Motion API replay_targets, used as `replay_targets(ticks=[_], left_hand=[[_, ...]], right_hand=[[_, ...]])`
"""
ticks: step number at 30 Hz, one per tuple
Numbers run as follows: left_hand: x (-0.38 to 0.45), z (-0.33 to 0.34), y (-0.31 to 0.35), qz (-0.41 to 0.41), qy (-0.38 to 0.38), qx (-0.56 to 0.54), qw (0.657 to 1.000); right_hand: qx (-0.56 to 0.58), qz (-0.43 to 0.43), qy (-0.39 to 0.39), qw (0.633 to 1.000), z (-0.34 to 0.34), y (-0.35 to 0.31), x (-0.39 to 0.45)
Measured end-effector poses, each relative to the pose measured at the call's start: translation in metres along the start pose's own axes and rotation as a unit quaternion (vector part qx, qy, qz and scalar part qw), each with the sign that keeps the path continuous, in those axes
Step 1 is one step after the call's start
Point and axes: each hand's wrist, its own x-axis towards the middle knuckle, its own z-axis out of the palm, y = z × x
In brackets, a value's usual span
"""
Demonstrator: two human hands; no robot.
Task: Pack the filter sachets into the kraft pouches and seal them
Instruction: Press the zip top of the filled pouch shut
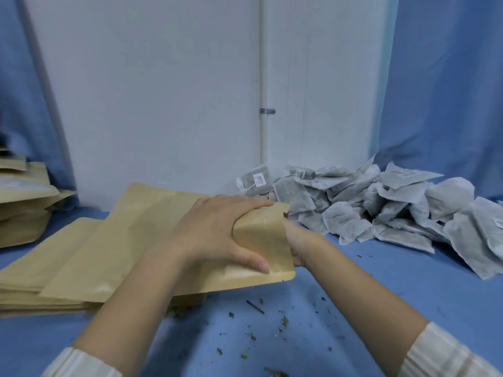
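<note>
head view: a person's two bare hands at a blue table (313, 308)
kraft pouch (152, 240): lies flat on a stack of pouches (40, 281) at left, long axis running left to right, mouth pointing right toward the sachets
left hand (215, 235): curled over the mouth end, thumb pinching the front panel
right hand (296, 240): pushed into the mouth, fingers hidden; grip cannot be told
filter sachets (381, 205): grey heap at right, near the pouch mouth
crumbs (255, 327): dry herb bits near the forearms
</note>
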Motion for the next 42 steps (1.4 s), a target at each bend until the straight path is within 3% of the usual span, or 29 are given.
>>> replay_targets(ticks=[7, 24, 28, 33, 38, 42], left_hand=[[-0.084, -0.028, -0.001, -0.056, 0.005, -0.010, 0.998], [-0.346, -0.080, -0.035, -0.206, 0.045, 0.000, 0.977], [-0.380, -0.080, -0.052, -0.243, 0.049, 0.014, 0.969], [-0.384, -0.072, -0.064, -0.244, 0.046, -0.006, 0.969], [-0.373, -0.068, -0.073, -0.271, 0.056, -0.029, 0.961], [-0.368, -0.066, -0.075, -0.284, 0.058, -0.036, 0.956]], right_hand=[[-0.101, 0.065, -0.019, 0.993, 0.081, -0.020, -0.021], [-0.088, 0.118, -0.061, 0.987, 0.331, 0.015, -0.020], [-0.171, 0.068, 0.016, 0.983, 0.369, 0.028, -0.005], [-0.200, 0.060, 0.080, 0.975, 0.376, 0.049, 0.009], [-0.202, -0.058, 0.138, 0.968, 0.323, 0.066, 0.000], [-0.319, -0.034, 0.219, 0.922, 0.276, 0.079, -0.005]])
